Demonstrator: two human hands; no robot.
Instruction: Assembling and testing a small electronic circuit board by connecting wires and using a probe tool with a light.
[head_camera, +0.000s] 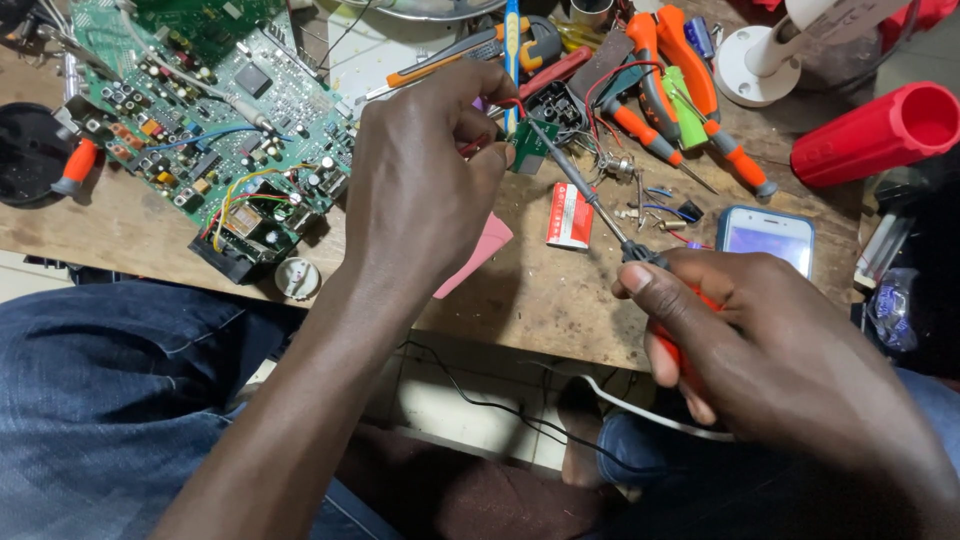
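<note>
My left hand (425, 180) is raised over the wooden bench (520, 290) and pinches a small green circuit board (528, 148) with red wires trailing from it. My right hand (760, 350) grips the orange handle of a soldering iron (590, 195). Its thin metal shaft runs up and left, and the tip touches the small green board just right of my left fingertips. A white cable hangs from the iron below my right hand.
A large green circuit board (215, 110) lies at the left. Orange-handled pliers (680, 80), screwdrivers, a red-and-white battery (570, 215), a phone (765, 235), a red cylinder (880, 130) and a white lamp base (755, 60) crowd the bench's back and right.
</note>
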